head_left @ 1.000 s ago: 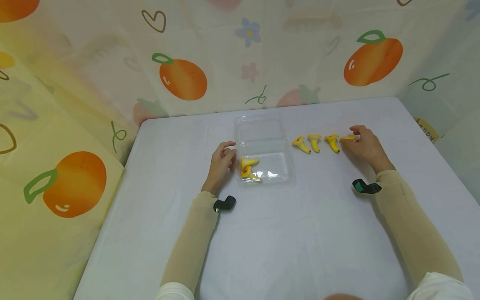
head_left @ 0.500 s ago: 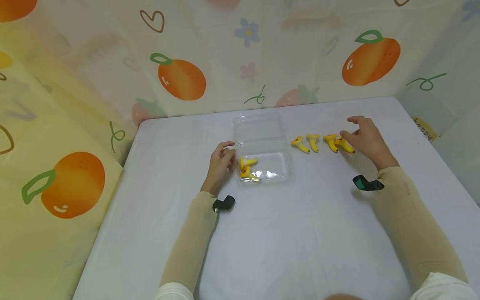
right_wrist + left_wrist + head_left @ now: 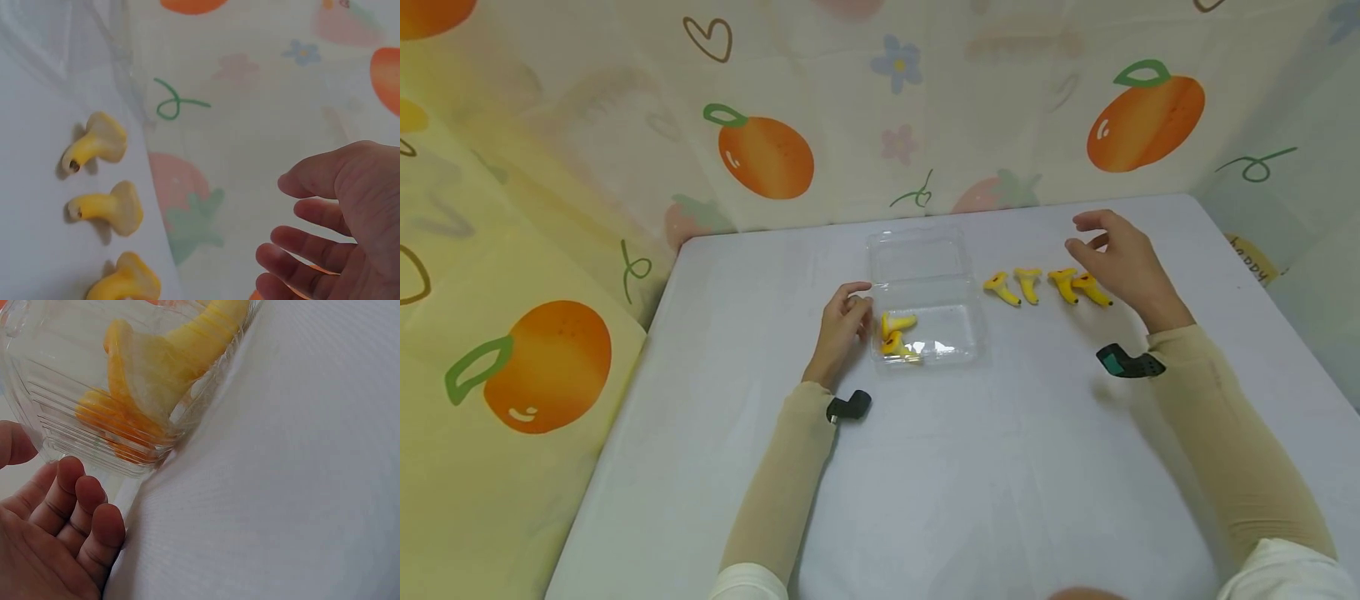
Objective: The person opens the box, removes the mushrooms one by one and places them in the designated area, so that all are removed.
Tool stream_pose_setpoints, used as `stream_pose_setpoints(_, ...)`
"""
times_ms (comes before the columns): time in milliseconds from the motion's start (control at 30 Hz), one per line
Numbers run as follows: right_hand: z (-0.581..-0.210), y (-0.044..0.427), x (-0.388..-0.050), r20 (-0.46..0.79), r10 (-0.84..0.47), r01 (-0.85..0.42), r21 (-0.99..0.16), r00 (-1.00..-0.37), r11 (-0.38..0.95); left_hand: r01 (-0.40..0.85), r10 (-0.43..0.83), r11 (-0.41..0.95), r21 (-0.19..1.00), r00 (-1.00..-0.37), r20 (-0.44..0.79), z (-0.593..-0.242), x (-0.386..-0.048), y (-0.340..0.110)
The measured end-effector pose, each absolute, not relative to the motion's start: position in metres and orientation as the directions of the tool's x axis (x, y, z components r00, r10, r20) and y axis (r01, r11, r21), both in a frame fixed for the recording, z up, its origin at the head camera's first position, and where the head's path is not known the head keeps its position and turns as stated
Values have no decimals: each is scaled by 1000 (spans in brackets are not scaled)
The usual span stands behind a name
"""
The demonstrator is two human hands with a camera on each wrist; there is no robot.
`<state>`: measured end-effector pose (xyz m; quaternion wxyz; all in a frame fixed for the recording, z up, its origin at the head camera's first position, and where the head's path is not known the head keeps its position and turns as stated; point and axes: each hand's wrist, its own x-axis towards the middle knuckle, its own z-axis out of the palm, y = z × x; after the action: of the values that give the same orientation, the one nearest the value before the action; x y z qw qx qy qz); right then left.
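Note:
My left hand (image 3: 841,332) rests beside the left edge of a clear plastic clamshell box (image 3: 955,333), its relaxed fingertips (image 3: 107,524) close against the box's corner in the left wrist view. The lid (image 3: 919,255) lies folded back. Inside, at the left, are two small yellow banana-like pieces with flared ends; one piece (image 3: 899,323) lies behind the other piece (image 3: 897,345). My right hand (image 3: 1123,258) hovers with nothing in it, fingers loosely bent and spread, above and right of a row of similar yellow pieces (image 3: 1002,288) on the table.
Several loose pieces lie right of the box; the two rightmost, one piece (image 3: 1063,285) and its neighbour (image 3: 1093,289), sit close together. A white cloth covers the table (image 3: 970,467). A fruit-print curtain (image 3: 850,100) hangs behind the far edge.
My right hand has let go of the rightmost yellow piece, which now lies beside its neighbour. The hand has risen and drawn back toward the far side. My left hand stays put.

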<state>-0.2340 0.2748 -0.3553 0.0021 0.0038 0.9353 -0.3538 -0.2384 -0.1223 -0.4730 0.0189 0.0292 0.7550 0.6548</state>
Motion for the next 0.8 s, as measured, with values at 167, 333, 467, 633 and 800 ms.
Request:
stream_pose_setpoints(167, -347, 264, -230, 27, -21, -34, -677, -999, 735, 20, 63, 142, 990, -998, 11, -474, -239, -122)
stream_pose_setpoints(333, -341, 252, -225, 57, -50, -76, -694, -997, 716, 16, 67, 143, 990, -998, 6, -473, -239, -122)
stream_pose_setpoints(467, -336, 242, -221, 96, -81, -125, -714, -992, 689, 3, 80, 144, 990, -997, -9, -473, -241, -123)
stream_pose_setpoints(633, -334, 229, -216, 128, -123, -177, -742, -984, 646, -1, 94, 149, 989, -995, -15, -456, -233, -121)
stream_pose_setpoints(800, -332, 213, -211, 122, -152, -190, -764, -981, 616, 37, 74, 146, 989, -997, 26, -464, -234, -120)
